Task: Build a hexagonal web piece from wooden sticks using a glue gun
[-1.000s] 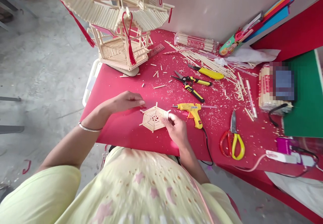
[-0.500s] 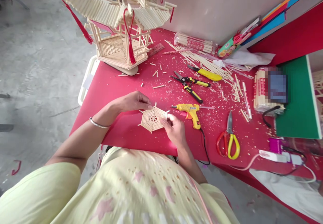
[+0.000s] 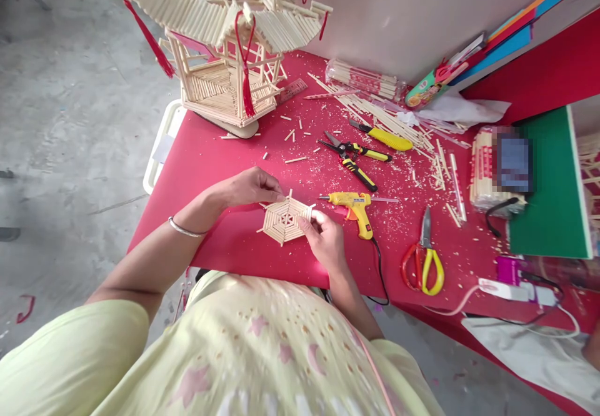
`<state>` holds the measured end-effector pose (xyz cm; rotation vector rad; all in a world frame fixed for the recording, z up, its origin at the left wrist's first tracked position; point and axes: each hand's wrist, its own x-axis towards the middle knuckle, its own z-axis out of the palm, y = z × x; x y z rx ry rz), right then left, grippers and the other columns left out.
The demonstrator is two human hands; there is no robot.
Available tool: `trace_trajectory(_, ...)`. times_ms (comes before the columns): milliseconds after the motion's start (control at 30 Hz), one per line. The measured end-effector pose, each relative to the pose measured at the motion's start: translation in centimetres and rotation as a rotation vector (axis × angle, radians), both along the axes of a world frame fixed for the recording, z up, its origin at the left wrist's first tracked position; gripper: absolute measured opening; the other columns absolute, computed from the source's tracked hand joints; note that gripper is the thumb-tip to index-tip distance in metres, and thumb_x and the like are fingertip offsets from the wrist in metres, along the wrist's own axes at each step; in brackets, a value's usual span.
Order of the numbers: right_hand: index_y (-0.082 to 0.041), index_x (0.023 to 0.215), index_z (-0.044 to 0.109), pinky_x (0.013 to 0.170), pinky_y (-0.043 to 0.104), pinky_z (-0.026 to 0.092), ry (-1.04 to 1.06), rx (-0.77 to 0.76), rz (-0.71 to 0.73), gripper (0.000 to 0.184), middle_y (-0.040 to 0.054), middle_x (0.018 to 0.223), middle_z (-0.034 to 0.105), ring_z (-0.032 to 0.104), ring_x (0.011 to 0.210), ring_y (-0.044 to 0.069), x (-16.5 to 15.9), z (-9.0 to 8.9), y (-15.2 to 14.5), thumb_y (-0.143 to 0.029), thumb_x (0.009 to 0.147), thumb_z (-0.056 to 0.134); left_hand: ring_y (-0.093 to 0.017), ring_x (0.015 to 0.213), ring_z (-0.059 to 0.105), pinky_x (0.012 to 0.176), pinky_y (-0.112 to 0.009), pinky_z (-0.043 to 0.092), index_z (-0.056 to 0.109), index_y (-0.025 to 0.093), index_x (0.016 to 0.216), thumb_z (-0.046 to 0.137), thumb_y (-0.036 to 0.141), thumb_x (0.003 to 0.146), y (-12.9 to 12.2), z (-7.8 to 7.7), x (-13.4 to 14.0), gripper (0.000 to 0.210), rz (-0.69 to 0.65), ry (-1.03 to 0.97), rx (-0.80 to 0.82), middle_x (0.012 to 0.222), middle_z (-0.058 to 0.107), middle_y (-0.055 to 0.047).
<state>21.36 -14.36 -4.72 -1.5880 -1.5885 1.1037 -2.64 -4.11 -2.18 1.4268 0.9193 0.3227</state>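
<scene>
A small web-shaped hexagon of wooden sticks (image 3: 285, 221), with stick ends poking out at its corners, is held near the front edge of the red table. My right hand (image 3: 324, 235) pinches its right side between thumb and fingers. At the upper left edge, my left hand (image 3: 257, 188) has its fingers pressed together on the lattice; whether a small stick sits between them I cannot make out. Just right of the lattice lies a yellow glue gun (image 3: 351, 207) with a glue stick in its back.
A stick pavilion (image 3: 229, 97) with red tassels stands at the back left. Cutting pliers (image 3: 354, 157), a yellow utility knife (image 3: 389, 138), red-and-yellow scissors (image 3: 424, 257), loose sticks (image 3: 375, 113) and scraps lie rightward. A power strip (image 3: 506, 290) sits near the right edge.
The view has shifted very slightly. Both hands keep their places on the stick hexagon, with hardly any movement.
</scene>
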Motion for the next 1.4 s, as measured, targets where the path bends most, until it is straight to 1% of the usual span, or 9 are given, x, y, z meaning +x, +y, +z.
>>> trace_trajectory(233,-0.021,0.074,0.060,0.052,0.024,0.029,0.011,-0.017,-0.006,0.042,-0.0062,0.057,0.042,0.038,0.054,0.010,-0.04,-0.06,-0.03,-0.059,0.092,0.062,-0.013,0.069,0.061,0.066,-0.023,0.050,0.078,0.011,0.086,0.075,0.045,0.082,0.08,-0.32,-0.05,0.034,-0.002,-0.035,-0.021,0.078,0.073,-0.006)
trace_trajectory(433,-0.021,0.074,0.061,0.052,0.024,0.028,0.026,-0.020,-0.011,0.041,-0.0064,0.057,0.043,0.038,0.054,0.010,-0.04,-0.15,-0.06,-0.057,0.092,0.065,-0.013,0.066,0.061,0.065,-0.023,0.049,0.078,0.011,0.084,0.075,0.046,0.081,0.11,-0.25,0.03,0.035,0.005,-0.028,0.000,0.075,0.073,-0.006)
trace_trajectory(767,-0.020,0.077,0.066,0.052,0.024,0.028,0.022,-0.007,-0.020,0.038,-0.0067,0.056,0.043,0.038,0.053,0.010,-0.10,-0.08,-0.09,-0.055,0.092,0.065,-0.015,0.070,0.064,0.068,-0.025,0.052,0.079,0.011,0.085,0.076,0.044,0.081,0.17,-0.57,0.04,0.034,0.010,-0.010,-0.019,0.078,0.075,-0.007)
trace_trajectory(867,-0.020,0.076,0.064,0.053,0.024,0.029,0.015,0.001,-0.019,0.038,-0.0066,0.057,0.043,0.039,0.054,0.009,-0.07,-0.11,-0.09,-0.054,0.093,0.065,-0.015,0.070,0.064,0.067,-0.024,0.051,0.079,0.011,0.085,0.077,0.043,0.080,0.18,-0.81,0.04,0.033,0.021,-0.019,-0.005,0.077,0.075,-0.007)
trace_trajectory(967,-0.020,0.076,0.063,0.053,0.024,0.030,0.012,0.009,-0.014,0.037,-0.0065,0.058,0.044,0.039,0.054,0.010,-0.04,-0.21,-0.11,-0.054,0.093,0.065,-0.015,0.070,0.066,0.068,-0.025,0.053,0.079,0.011,0.085,0.078,0.043,0.079,0.12,-0.93,0.05,0.033,0.028,-0.030,-0.025,0.078,0.076,-0.007)
trace_trajectory(1133,-0.021,0.077,0.064,0.053,0.024,0.030,0.009,0.015,-0.013,0.039,-0.0064,0.058,0.043,0.039,0.055,0.010,0.01,-0.38,-0.15,-0.056,0.092,0.065,-0.018,0.074,0.069,0.072,-0.028,0.056,0.081,0.011,0.090,0.077,0.044,0.080,0.07,-0.85,0.11,0.035,0.028,-0.025,-0.050,0.083,0.078,-0.009)
trace_trajectory(1400,-0.021,0.078,0.064,0.055,0.024,0.031,0.007,0.006,-0.015,0.038,-0.0064,0.059,0.043,0.040,0.056,0.010,0.03,-0.41,-0.14,-0.055,0.093,0.065,-0.016,0.072,0.068,0.071,-0.026,0.055,0.080,0.011,0.089,0.076,0.043,0.081,0.15,-0.74,0.22,0.033,0.015,-0.021,-0.052,0.081,0.078,-0.008)
